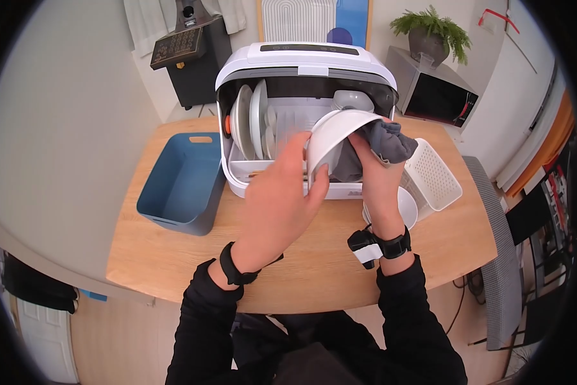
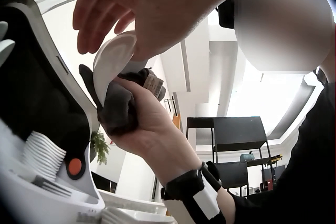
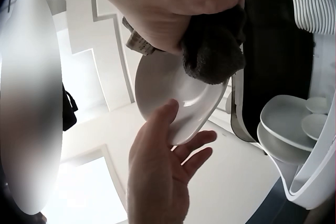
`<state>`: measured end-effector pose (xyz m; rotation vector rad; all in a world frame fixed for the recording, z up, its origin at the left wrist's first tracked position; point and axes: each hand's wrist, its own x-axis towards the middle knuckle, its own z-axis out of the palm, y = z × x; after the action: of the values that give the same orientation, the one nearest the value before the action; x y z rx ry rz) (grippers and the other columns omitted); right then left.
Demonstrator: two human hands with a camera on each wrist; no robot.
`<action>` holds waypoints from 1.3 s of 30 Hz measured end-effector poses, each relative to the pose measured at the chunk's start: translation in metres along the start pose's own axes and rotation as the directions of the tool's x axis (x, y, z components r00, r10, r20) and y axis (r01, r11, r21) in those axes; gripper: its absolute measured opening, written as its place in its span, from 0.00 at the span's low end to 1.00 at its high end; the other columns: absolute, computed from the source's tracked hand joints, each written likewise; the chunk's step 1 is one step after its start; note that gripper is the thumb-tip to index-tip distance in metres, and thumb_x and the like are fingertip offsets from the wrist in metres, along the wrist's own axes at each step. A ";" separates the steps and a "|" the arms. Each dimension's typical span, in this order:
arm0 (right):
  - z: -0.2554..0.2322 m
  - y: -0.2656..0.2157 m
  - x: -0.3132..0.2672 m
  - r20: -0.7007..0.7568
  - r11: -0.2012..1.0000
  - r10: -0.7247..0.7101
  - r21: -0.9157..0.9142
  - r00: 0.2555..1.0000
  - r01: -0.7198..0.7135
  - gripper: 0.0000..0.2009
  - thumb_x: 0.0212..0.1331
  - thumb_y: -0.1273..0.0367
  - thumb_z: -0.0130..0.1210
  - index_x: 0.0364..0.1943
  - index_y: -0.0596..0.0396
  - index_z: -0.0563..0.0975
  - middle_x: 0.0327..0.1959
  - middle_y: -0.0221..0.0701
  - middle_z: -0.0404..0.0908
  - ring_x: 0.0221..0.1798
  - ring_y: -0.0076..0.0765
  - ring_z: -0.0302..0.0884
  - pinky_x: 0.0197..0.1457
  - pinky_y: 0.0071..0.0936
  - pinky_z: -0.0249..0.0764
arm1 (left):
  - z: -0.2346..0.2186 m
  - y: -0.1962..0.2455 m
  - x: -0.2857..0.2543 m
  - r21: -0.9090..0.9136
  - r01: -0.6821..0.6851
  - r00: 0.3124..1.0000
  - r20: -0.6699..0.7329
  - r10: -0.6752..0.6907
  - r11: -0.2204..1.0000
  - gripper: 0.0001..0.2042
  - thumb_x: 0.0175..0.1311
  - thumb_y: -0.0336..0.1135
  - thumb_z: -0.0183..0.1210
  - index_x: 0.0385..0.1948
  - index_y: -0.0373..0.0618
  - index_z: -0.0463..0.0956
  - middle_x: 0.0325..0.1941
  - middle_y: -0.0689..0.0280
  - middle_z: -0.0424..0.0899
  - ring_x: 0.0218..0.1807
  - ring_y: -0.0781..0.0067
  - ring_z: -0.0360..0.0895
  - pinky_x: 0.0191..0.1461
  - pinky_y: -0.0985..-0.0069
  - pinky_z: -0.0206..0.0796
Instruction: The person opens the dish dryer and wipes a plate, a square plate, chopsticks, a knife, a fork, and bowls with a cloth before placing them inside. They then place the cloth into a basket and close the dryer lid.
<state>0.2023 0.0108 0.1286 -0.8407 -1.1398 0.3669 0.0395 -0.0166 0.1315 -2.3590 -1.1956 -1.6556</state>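
Note:
A white bowl is tilted on its side in front of the opened dish cabinet. My left hand pinches its rim, thumb on the inner face and fingers behind, as the right wrist view shows. In my right hand a dark grey cloth is bunched, and it presses against the bowl's inside on the opposite edge. Part of the cloth hangs below the bowl. Inside the cabinet, plates stand upright at the left, and another bowl sits at the back right.
On the wooden table, a blue bin stands left of the cabinet. A white perforated basket lies to the right, with a white bowl near it beside my right wrist. Behind are a microwave and a potted plant.

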 end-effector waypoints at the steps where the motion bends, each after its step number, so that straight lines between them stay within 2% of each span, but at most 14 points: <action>1: 0.001 0.002 0.001 -0.001 0.999 -0.032 -0.031 1.000 0.031 0.17 0.49 0.72 0.69 0.42 0.58 0.77 0.39 0.31 0.80 0.42 0.24 0.75 0.47 0.23 0.72 | 0.004 0.002 -0.004 0.032 0.034 0.999 0.036 -0.035 0.999 0.24 0.60 0.28 0.58 0.60 0.46 0.65 0.31 0.61 0.82 0.25 0.63 0.81 0.25 0.69 0.69; 3: -0.001 0.006 0.000 -0.004 0.991 -0.091 -0.096 0.996 0.091 0.17 0.49 0.73 0.69 0.43 0.57 0.77 0.40 0.30 0.80 0.41 0.24 0.75 0.47 0.23 0.71 | 0.010 0.005 -0.012 0.097 0.096 0.988 0.109 -0.107 0.991 0.24 0.60 0.27 0.57 0.60 0.45 0.64 0.27 0.60 0.81 0.23 0.59 0.79 0.24 0.67 0.68; 6: -0.009 -0.005 0.003 0.100 0.927 -0.270 -0.242 0.958 0.287 0.17 0.46 0.73 0.67 0.43 0.51 0.79 0.41 0.28 0.81 0.39 0.27 0.78 0.44 0.23 0.73 | 0.008 0.000 -0.008 0.231 -0.041 0.997 0.078 0.024 0.972 0.24 0.59 0.26 0.56 0.60 0.45 0.63 0.24 0.59 0.80 0.22 0.57 0.78 0.22 0.67 0.66; 9: -0.013 -0.007 0.004 0.378 0.677 -0.489 -0.404 0.786 0.615 0.18 0.40 0.73 0.65 0.41 0.46 0.80 0.44 0.26 0.82 0.36 0.35 0.80 0.40 0.25 0.74 | 0.004 -0.011 -0.007 0.376 -0.129 0.977 0.205 0.054 0.918 0.28 0.52 0.27 0.60 0.59 0.44 0.63 0.24 0.62 0.78 0.21 0.62 0.78 0.21 0.69 0.67; 13: -0.003 0.001 -0.002 0.443 0.582 -0.509 -0.454 0.738 0.674 0.18 0.37 0.72 0.65 0.39 0.45 0.80 0.45 0.25 0.82 0.34 0.39 0.80 0.35 0.26 0.74 | 0.004 -0.023 -0.004 0.377 -0.126 0.981 0.187 0.058 0.918 0.19 0.57 0.30 0.59 0.52 0.45 0.69 0.23 0.63 0.79 0.22 0.61 0.78 0.22 0.69 0.67; 15: 0.002 0.007 -0.005 0.311 0.762 -0.416 -0.394 0.855 0.514 0.19 0.38 0.75 0.66 0.41 0.48 0.80 0.46 0.29 0.82 0.42 0.40 0.80 0.43 0.26 0.74 | 0.006 -0.025 0.002 0.346 -0.070 0.997 0.046 0.057 0.936 0.12 0.62 0.29 0.57 0.47 0.47 0.72 0.24 0.61 0.79 0.23 0.58 0.78 0.23 0.67 0.67; 17: 0.003 0.011 -0.005 0.261 0.867 -0.328 -0.297 0.908 0.399 0.20 0.39 0.76 0.67 0.42 0.51 0.79 0.48 0.32 0.81 0.48 0.41 0.79 0.50 0.27 0.74 | 0.010 -0.032 0.004 0.404 -0.028 0.998 0.063 0.003 0.915 0.08 0.64 0.31 0.57 0.43 0.47 0.73 0.24 0.62 0.80 0.24 0.58 0.78 0.24 0.67 0.67; 21: 0.003 -0.001 0.001 0.474 0.952 -0.216 -0.092 0.853 0.292 0.22 0.42 0.74 0.69 0.47 0.53 0.78 0.55 0.36 0.78 0.59 0.41 0.74 0.61 0.31 0.69 | 0.010 -0.059 0.014 0.330 -0.086 0.993 -0.044 0.107 0.940 0.06 0.60 0.29 0.58 0.37 0.47 0.75 0.25 0.63 0.79 0.26 0.60 0.78 0.26 0.68 0.68; 24: 0.001 -0.018 -0.001 0.639 0.975 -0.153 -0.026 0.754 0.220 0.23 0.45 0.70 0.70 0.50 0.54 0.77 0.60 0.36 0.74 0.63 0.40 0.71 0.65 0.32 0.65 | 0.009 -0.063 0.015 0.458 -0.271 0.958 0.041 0.284 0.847 0.09 0.52 0.32 0.60 0.36 0.49 0.75 0.29 0.69 0.79 0.28 0.68 0.78 0.27 0.73 0.67; 27: 0.007 -0.026 -0.008 0.665 0.983 -0.129 -0.010 0.736 0.181 0.24 0.46 0.69 0.70 0.50 0.53 0.77 0.61 0.36 0.74 0.62 0.39 0.72 0.64 0.31 0.67 | 0.018 -0.055 0.006 0.293 -0.401 0.907 -0.008 0.422 0.868 0.09 0.47 0.33 0.60 0.33 0.49 0.76 0.33 0.68 0.79 0.28 0.69 0.76 0.28 0.75 0.66; 29: 0.004 -0.032 -0.009 0.593 0.994 0.108 -0.052 0.798 -0.096 0.21 0.53 0.65 0.67 0.51 0.56 0.77 0.55 0.33 0.78 0.56 0.31 0.75 0.60 0.28 0.69 | 0.022 -0.051 0.003 0.322 -0.432 0.885 -0.029 0.465 0.842 0.10 0.47 0.32 0.60 0.34 0.49 0.77 0.34 0.66 0.81 0.27 0.71 0.75 0.28 0.75 0.66; 31: -0.003 -0.033 -0.001 0.552 0.923 0.337 -0.036 0.762 -0.382 0.20 0.56 0.63 0.65 0.50 0.58 0.76 0.52 0.31 0.80 0.54 0.26 0.76 0.57 0.27 0.71 | 0.024 -0.051 0.006 0.393 -0.550 0.793 -0.030 0.608 0.737 0.11 0.47 0.32 0.60 0.36 0.50 0.77 0.35 0.66 0.81 0.26 0.72 0.75 0.29 0.76 0.66; 35: -0.007 -0.011 0.008 0.485 0.816 0.394 0.207 0.781 -0.540 0.20 0.59 0.60 0.62 0.51 0.56 0.77 0.46 0.27 0.80 0.49 0.22 0.75 0.54 0.23 0.70 | 0.019 -0.050 0.015 0.425 -0.437 0.842 -0.115 0.527 0.793 0.12 0.45 0.28 0.61 0.35 0.50 0.78 0.33 0.68 0.82 0.25 0.71 0.76 0.28 0.75 0.66; 39: 0.002 -0.017 0.001 0.406 0.856 0.401 0.152 0.821 -0.494 0.18 0.60 0.60 0.62 0.48 0.56 0.78 0.43 0.26 0.80 0.46 0.21 0.75 0.52 0.21 0.71 | 0.004 -0.063 0.020 0.408 -0.248 0.925 -0.170 0.340 0.879 0.13 0.45 0.23 0.62 0.35 0.49 0.78 0.29 0.68 0.83 0.25 0.66 0.78 0.27 0.73 0.67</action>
<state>0.1986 0.0009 0.1420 -0.8324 -1.1891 1.0830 0.0084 0.0417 0.1213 -1.9282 -0.9487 -1.4050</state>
